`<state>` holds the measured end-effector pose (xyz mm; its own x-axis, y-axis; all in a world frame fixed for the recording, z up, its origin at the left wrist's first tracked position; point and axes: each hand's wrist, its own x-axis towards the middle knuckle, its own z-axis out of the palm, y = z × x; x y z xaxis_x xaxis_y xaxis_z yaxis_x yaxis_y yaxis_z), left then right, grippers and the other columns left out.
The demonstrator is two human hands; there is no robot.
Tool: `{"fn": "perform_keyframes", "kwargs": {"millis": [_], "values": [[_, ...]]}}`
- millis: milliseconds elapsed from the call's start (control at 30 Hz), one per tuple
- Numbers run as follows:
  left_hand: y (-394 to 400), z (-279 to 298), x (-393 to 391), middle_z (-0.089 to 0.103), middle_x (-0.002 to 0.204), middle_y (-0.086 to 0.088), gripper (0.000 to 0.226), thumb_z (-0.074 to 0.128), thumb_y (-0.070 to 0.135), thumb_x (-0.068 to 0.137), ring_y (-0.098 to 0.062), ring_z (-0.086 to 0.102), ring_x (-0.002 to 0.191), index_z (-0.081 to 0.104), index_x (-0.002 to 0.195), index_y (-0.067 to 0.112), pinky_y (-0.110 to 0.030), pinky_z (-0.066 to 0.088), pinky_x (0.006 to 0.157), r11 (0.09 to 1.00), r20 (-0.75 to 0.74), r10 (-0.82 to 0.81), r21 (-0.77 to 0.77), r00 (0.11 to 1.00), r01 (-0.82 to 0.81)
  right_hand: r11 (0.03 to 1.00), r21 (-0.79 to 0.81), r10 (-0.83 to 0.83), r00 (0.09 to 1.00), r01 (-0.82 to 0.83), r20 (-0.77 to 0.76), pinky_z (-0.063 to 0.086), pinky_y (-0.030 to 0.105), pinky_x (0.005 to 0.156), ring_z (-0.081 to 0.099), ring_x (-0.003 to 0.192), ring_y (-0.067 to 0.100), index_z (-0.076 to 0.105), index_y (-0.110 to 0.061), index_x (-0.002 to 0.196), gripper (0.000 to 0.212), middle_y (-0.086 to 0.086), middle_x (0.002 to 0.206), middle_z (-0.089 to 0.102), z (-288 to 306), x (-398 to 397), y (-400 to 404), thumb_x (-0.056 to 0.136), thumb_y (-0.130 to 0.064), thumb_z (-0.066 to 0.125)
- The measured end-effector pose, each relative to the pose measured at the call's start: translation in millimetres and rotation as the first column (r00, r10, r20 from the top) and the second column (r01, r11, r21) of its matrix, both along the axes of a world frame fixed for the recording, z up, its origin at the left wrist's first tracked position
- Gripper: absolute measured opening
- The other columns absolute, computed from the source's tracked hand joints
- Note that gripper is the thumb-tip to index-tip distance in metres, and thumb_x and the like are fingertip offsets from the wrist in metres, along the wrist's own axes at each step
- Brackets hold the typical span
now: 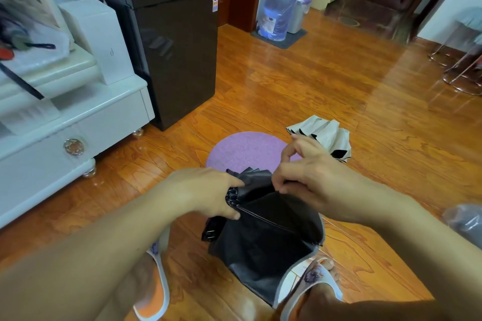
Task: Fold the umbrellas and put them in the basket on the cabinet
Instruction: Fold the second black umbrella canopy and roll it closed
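A black umbrella [266,237] hangs collapsed between my knees, its fabric loose and spread below my hands. My left hand [208,190] grips the bunched ribs and folds near the umbrella's top. My right hand [307,174] pinches a fold of the black fabric beside it, with the index finger raised. A second umbrella [326,138], cream outside and black inside, lies half collapsed on the floor just beyond my right hand. The white cabinet [78,122] stands at the left; a basket on it cannot be made out.
A round purple mat [242,151] lies on the wooden floor ahead. A dark fridge [177,55] stands beside the cabinet, with a white box [101,36] on the cabinet. A water bottle [279,8] is at the back; chair legs [459,68] are at the right.
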<state>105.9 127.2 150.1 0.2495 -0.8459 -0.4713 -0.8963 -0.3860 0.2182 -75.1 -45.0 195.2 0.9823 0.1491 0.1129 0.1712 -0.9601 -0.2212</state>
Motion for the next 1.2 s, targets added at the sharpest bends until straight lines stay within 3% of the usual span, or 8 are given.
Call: {"fn": "perform_keyframes", "kwargs": {"millis": [100, 233, 367, 500, 600, 800, 967, 1200], "values": [[0, -1, 1, 0.061, 0.138, 0.011, 0.072, 0.065, 0.071, 0.084, -0.022, 0.058, 0.123, 0.037, 0.149, 0.053, -0.035, 0.05, 0.087, 1.0, -0.007, 0.003, 0.006, 1.0, -0.003, 0.996, -0.085, 0.024, 1.0, -0.024, 0.0, 0.013, 0.048, 0.125, 0.045, 0.112, 0.011, 0.058, -0.029, 0.096, 0.01, -0.016, 0.091, 0.054, 0, -1, 2, 0.1, -0.02, 0.059], [-3, -6, 5, 0.059, 0.141, 0.014, 0.074, 0.064, 0.072, 0.084, -0.021, 0.057, 0.126, 0.037, 0.15, 0.051, -0.034, 0.05, 0.092, 1.0, -0.054, 0.023, 0.014, 0.998, -0.022, 0.999, -0.047, -0.003, 0.999, 0.005, 0.039, 0.028, 0.043, 0.117, 0.046, 0.104, 0.011, 0.067, -0.028, 0.094, 0.008, -0.012, 0.085, 0.053, 13, -4, -6, 0.097, -0.027, 0.059], [-4, -10, 6, 0.063, 0.133, 0.02, 0.072, 0.069, 0.071, 0.08, -0.017, 0.06, 0.121, 0.042, 0.145, 0.053, -0.035, 0.051, 0.095, 1.0, -0.125, 0.03, -0.005, 0.992, -0.031, 0.945, 0.286, -0.144, 0.986, 0.161, -0.081, 0.042, 0.028, 0.097, 0.05, 0.119, 0.011, 0.069, -0.031, 0.096, 0.008, -0.011, 0.104, 0.061, 9, -4, -8, 0.094, -0.029, 0.062], [-4, -16, 9, 0.064, 0.131, 0.021, 0.078, 0.073, 0.069, 0.075, -0.013, 0.06, 0.12, 0.044, 0.145, 0.049, -0.032, 0.049, 0.097, 0.999, -0.209, 0.04, 0.007, 0.977, -0.039, 0.82, 0.503, -0.203, 0.961, 0.272, -0.188, 0.038, 0.019, 0.105, 0.051, 0.13, 0.01, 0.061, -0.031, 0.129, 0.036, -0.007, 0.132, 0.058, 0, -9, -28, 0.094, -0.034, 0.068], [-2, -16, 9, 0.058, 0.141, 0.02, 0.083, 0.074, 0.067, 0.077, -0.012, 0.057, 0.126, 0.04, 0.15, 0.047, -0.031, 0.047, 0.101, 0.998, -0.229, 0.057, 0.011, 0.972, -0.056, 0.708, 0.607, -0.155, 0.918, 0.361, -0.365, 0.04, 0.028, 0.112, 0.046, 0.136, 0.003, 0.062, -0.032, 0.128, 0.044, -0.007, 0.145, 0.05, -3, -15, -38, 0.089, -0.017, 0.075], [0, -8, 2, 0.056, 0.145, 0.019, 0.079, 0.073, 0.063, 0.082, -0.013, 0.055, 0.129, 0.037, 0.151, 0.049, -0.033, 0.047, 0.104, 0.999, -0.198, 0.052, 0.007, 0.979, -0.051, 0.847, 0.442, -0.151, 0.931, 0.296, -0.333, 0.025, 0.007, 0.108, 0.031, 0.141, -0.008, 0.063, -0.035, 0.129, 0.052, -0.015, 0.15, 0.04, 4, -9, -27, 0.092, 0.001, 0.066], [0, -5, -5, 0.05, 0.152, 0.012, 0.085, 0.069, 0.068, 0.083, -0.019, 0.051, 0.135, 0.028, 0.155, 0.051, -0.034, 0.047, 0.099, 0.999, -0.075, 0.028, 0.023, 0.997, -0.027, 0.953, 0.18, -0.179, 0.933, 0.243, -0.312, 0.039, 0.037, 0.108, 0.047, 0.13, 0.01, 0.072, -0.031, 0.114, 0.047, -0.004, 0.142, 0.046, -15, 5, -20, 0.087, 0.005, 0.056], [2, -3, -5, 0.052, 0.151, 0.011, 0.083, 0.068, 0.069, 0.083, -0.02, 0.052, 0.134, 0.028, 0.155, 0.051, -0.033, 0.047, 0.096, 0.999, -0.042, 0.01, 0.038, 0.999, -0.009, 0.983, 0.074, -0.148, 0.963, 0.168, -0.224, 0.048, 0.033, 0.091, 0.057, 0.106, 0.011, 0.08, -0.024, 0.097, 0.015, -0.009, 0.115, 0.066, -19, 12, -19, 0.083, -0.025, 0.074]]}}
